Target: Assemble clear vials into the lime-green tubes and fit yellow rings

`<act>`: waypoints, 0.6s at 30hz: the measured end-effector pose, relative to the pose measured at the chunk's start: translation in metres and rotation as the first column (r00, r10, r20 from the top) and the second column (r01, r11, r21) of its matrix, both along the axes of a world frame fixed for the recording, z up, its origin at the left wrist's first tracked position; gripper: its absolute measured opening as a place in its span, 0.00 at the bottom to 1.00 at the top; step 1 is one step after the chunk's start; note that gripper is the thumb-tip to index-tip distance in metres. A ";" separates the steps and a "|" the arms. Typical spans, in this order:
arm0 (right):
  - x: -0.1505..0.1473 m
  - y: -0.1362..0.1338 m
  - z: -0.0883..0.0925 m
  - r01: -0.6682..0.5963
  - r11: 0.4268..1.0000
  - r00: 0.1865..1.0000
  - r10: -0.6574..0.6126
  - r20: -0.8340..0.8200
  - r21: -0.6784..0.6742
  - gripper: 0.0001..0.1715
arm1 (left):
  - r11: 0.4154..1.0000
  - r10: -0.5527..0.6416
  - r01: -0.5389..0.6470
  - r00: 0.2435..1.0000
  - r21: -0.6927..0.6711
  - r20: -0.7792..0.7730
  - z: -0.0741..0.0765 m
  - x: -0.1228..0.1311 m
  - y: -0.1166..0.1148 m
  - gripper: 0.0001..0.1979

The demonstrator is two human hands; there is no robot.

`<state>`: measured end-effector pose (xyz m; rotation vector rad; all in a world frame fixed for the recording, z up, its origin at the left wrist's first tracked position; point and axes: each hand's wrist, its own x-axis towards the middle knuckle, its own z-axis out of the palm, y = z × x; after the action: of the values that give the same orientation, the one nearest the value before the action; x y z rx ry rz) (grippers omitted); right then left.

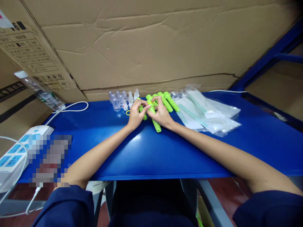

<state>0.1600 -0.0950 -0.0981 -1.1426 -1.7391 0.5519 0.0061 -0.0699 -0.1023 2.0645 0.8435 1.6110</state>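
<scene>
In the head view, a green tube (156, 126) is being held over the blue worktop (137, 157). It is being gripped by the right hand (163, 115), which is being pressed against its right side. The left hand (136, 116) is being bent in from the tube's left; whether anything is being pinched there cannot be told. The tube's long side is being pointed toward the person, leaning slightly right. Left of the tube, clear cups (116, 105) and a yellow ring (126, 112) are being seen; right of it, more green tubes (174, 105) and clear bags (213, 111).
</scene>
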 end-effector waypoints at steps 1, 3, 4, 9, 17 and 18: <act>0.000 0.001 -0.001 0.006 1.000 1.000 -0.006 -0.002 0.005 0.23 | 1.000 0.008 -0.008 1.000 0.000 -0.003 0.000 0.000 -0.001 0.13; 0.000 0.003 -0.003 0.017 1.000 1.000 -0.017 -0.025 0.005 0.24 | 0.999 0.032 -0.032 0.999 -0.020 0.001 -0.001 0.002 -0.001 0.13; -0.001 0.004 -0.004 0.010 1.000 0.999 -0.010 -0.052 0.003 0.25 | 0.998 0.044 -0.044 0.999 -0.035 0.015 -0.002 0.002 -0.001 0.13; -0.005 0.006 -0.007 -0.031 0.999 0.979 0.028 -0.202 -0.014 0.31 | 0.995 0.055 -0.048 0.995 -0.086 0.089 -0.006 0.005 0.000 0.15; -0.006 0.001 -0.003 -0.050 0.999 0.977 0.049 -0.205 0.002 0.30 | 0.998 0.040 -0.038 0.998 -0.045 0.046 0.000 0.004 -0.003 0.13; -0.006 0.001 -0.003 -0.054 0.999 0.978 0.054 -0.203 0.008 0.30 | 0.999 0.034 -0.032 0.998 -0.032 0.044 0.000 0.004 -0.004 0.13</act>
<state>0.1539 -0.0945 -0.1008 -1.0027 -1.5970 0.6755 0.0099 -0.0737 -0.1021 1.9962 0.8866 1.6438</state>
